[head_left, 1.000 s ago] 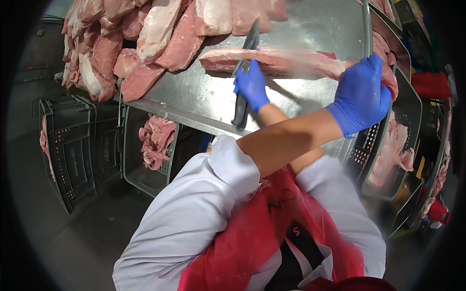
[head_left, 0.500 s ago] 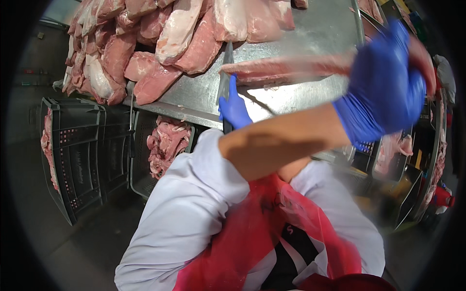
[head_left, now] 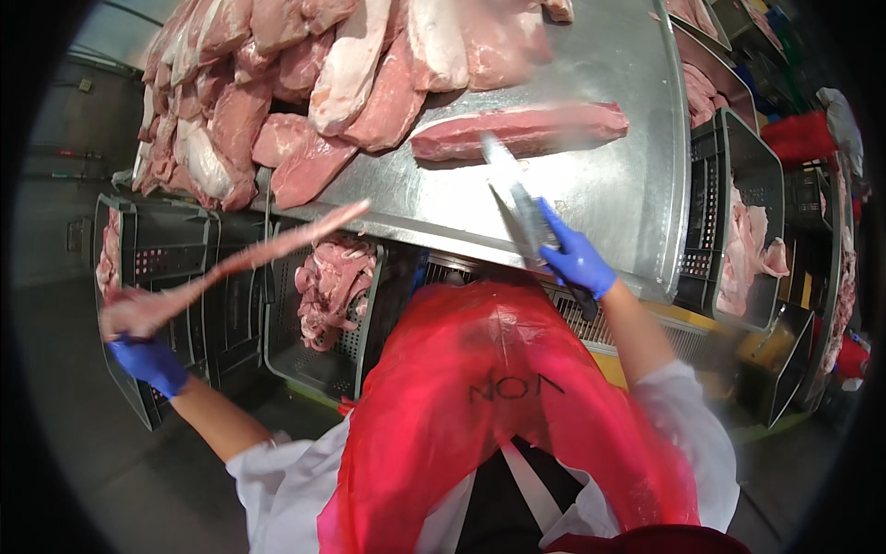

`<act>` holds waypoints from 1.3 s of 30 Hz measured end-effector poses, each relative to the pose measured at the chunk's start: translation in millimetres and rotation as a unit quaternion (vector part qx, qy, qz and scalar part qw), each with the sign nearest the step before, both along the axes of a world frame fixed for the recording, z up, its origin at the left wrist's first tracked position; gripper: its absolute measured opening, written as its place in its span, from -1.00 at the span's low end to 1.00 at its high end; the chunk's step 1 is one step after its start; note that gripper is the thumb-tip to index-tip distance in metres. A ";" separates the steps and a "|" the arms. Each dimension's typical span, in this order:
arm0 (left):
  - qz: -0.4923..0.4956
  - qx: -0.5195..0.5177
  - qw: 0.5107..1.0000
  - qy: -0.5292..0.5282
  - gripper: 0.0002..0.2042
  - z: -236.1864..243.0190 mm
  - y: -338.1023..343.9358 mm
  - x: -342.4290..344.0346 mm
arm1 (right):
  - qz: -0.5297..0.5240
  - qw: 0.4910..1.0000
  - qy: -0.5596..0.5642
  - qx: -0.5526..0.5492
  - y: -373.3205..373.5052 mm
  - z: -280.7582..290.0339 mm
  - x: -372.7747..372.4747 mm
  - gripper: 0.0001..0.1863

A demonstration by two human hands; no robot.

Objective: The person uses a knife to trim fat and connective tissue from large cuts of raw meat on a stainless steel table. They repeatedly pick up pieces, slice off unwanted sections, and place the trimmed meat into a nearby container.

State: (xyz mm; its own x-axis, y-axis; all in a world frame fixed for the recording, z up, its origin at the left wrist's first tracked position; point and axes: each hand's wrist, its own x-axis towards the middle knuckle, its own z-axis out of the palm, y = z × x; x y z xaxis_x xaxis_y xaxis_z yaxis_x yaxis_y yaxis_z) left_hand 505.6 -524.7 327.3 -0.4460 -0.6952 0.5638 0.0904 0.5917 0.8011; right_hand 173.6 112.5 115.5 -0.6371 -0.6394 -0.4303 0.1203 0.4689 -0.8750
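Note:
My left hand (head_left: 149, 364), in a blue glove, is closed on one end of a long, thin strip of meat (head_left: 249, 268). The strip stretches up to the right, above the crates at the table's left front. Blue-gloved too, my right hand (head_left: 580, 257) grips a knife (head_left: 519, 198) by its dark handle at the table's front edge. The blade points away, its tip at the near side of a trimmed loin (head_left: 521, 132) lying crosswise on the steel table (head_left: 637, 185). Motion blurs the blade slightly.
Pale pink loins (head_left: 305, 74) are heaped at the back left of the table. Below the front edge stands a grey crate (head_left: 277, 332) with meat trimmings (head_left: 337, 291), beside another dark crate (head_left: 175, 245). More crates with meat (head_left: 743, 258) line the right side.
My left hand has swung from the far right to the far left, carrying the meat strip off the loin. My right hand has moved right with the knife.

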 end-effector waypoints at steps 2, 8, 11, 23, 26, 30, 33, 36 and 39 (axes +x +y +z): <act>0.309 -0.141 0.833 -0.437 -0.54 -54.0 40.8 -7.1 | -0.145 0.989 -0.006 -0.026 30.9 -3.5 -6.6 -0.10; -0.193 -0.322 0.852 -0.366 -0.19 -185.8 255.7 -288.4 | -0.354 0.931 0.007 -0.090 90.6 -38.7 -43.8 -0.06; -0.255 -0.400 0.790 -0.389 -0.04 -218.3 330.7 -418.9 | -0.357 0.930 0.014 -0.088 98.8 -26.3 -57.3 -0.06; -0.135 -0.510 0.761 -0.376 -0.27 -288.1 412.2 -388.3 | -0.420 0.906 -0.003 -0.049 184.4 -78.6 -46.5 -0.04; -0.293 -0.372 0.760 -0.444 -0.36 -244.2 387.6 -400.4 | -0.410 0.910 0.040 -0.031 181.7 -84.6 -76.8 -0.05; -0.211 -0.396 0.774 -0.446 -0.39 -263.5 399.4 -393.6 | -0.384 0.919 0.064 -0.061 166.3 -88.8 -132.1 -0.06; -0.171 -0.480 0.777 -0.369 -0.38 -308.0 404.7 -354.8 | -0.374 0.923 0.061 -0.074 154.1 -100.9 -165.1 -0.05; -0.208 -0.445 0.797 -0.351 -0.27 -315.3 414.9 -343.2 | -0.391 0.917 0.060 -0.049 144.1 -106.3 -182.4 -0.04; -0.189 -0.451 0.778 -0.395 -0.08 -275.9 433.1 -367.2 | -0.402 0.913 0.056 -0.036 141.6 -129.9 -196.7 -0.03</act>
State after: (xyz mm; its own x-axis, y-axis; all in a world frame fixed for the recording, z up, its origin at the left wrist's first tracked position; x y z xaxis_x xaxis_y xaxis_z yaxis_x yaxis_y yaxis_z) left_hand 138.4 -91.6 51.4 -0.9774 0.0886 0.1917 0.0843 0.9960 -0.0306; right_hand -23.0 254.1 -14.4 -0.9506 0.0300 -0.3090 0.3082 0.2087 -0.9281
